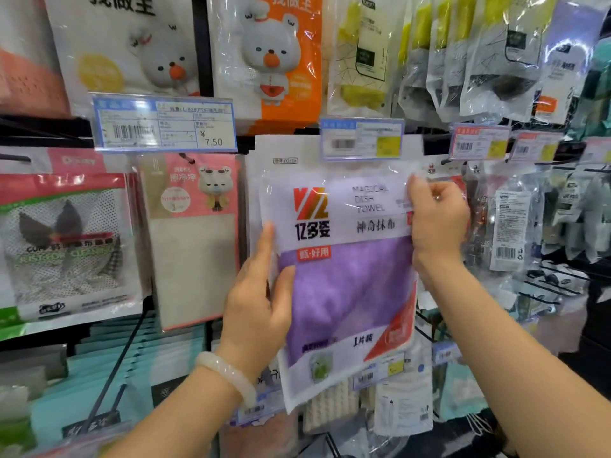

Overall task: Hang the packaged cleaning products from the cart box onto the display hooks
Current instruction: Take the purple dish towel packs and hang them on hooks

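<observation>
Towel pack (344, 276) held at display hook.
Light, floppy, slick film: left hand (261, 302) pinches its left edge, right hand (436, 219) its upper right edge.

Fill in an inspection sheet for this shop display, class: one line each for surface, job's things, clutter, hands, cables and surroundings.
Surface: no table or worktop in view; a wall of display hooks, some bare at lower right.
Job's things: purple dish towel pack, held up against the display, its top edge behind a price tag; cannot tell if it is on a hook. Cart box not in view.
Clutter: nothing seen loose; hanging packs only.
Hands: left hand grips the pack's left edge, pale bracelet on the wrist; right hand pinches its upper right edge.
Cables: nothing seen.
Surroundings: bear-print pack to the left, price label reading 7.50 above it.
</observation>
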### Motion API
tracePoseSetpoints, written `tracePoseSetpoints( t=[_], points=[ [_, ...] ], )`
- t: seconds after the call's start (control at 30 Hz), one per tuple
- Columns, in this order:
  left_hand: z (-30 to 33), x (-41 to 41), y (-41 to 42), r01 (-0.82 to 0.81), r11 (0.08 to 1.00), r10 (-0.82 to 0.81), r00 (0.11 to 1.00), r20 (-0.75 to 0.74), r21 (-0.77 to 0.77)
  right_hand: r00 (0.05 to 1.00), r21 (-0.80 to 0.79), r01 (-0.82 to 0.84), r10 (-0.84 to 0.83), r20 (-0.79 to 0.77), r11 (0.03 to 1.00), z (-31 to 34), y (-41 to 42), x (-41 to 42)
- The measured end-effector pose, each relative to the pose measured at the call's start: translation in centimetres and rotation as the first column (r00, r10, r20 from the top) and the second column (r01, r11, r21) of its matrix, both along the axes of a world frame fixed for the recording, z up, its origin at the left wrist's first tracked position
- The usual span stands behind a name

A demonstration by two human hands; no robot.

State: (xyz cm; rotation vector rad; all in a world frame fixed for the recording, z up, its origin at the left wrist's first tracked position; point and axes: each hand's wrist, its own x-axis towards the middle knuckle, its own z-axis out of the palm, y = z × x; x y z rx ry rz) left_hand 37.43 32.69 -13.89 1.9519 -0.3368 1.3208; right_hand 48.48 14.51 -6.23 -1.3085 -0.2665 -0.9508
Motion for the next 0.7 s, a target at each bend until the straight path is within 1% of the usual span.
tracePoseSetpoints(
  t=[0.07, 0.1, 0.27, 0.37, 0.43, 0.53, 0.6, 0.7],
  points=[
    [0.1, 0.5, -0.1, 0.032, 0.995, -0.043, 0.992, -0.117, -0.092, 0.988, -0.001, -0.053, 0.052, -0.143, 0.999, -0.3, -0.1, 1.1],
    [-0.1, 0.7, -0.1, 0.035, 0.993, -0.051, 0.987, -0.15, -0.111, 0.98, 0.007, -0.074, 0.074, -0.183, 0.997, -0.7, -0.2, 1.5],
    [-1.0, 1.0, 0.0, 0.039, 0.99, -0.064, 0.982, -0.177, -0.139, 0.96, 0.029, -0.126, 0.129, -0.249, 0.992, -2.2, -0.2, 1.8],
    [-1.3, 0.6, 0.1, 0.057, 0.992, -0.071, 0.989, -0.131, -0.108, 0.974, -0.003, -0.108, 0.105, -0.203, 0.994, -2.6, -0.2, 1.3],
    [-1.8, 0.0, 0.1, 0.046, 0.998, -0.05, 0.995, -0.083, -0.044, 0.989, -0.04, -0.072, 0.066, -0.13, 0.997, -3.0, -0.3, 0.7],
    [-2.5, -0.7, 0.0, 0.013, 0.999, -0.013, 1.0, -0.005, 0.04, 0.999, -0.048, -0.029, 0.028, -0.029, 0.998, -3.3, -0.5, 0.1],
    [-2.0, -0.8, -0.1, 0.032, 0.999, -0.032, 0.999, -0.007, 0.029, 1.0, -0.039, -0.022, 0.021, -0.007, 0.999, -2.6, -0.4, -0.2],
    [0.0, -0.2, -0.2, 0.031, 0.999, -0.032, 0.999, -0.027, -0.036, 1.0, -0.004, -0.025, 0.025, -0.017, 1.0, -0.4, -0.2, 0.1]
  ],
)
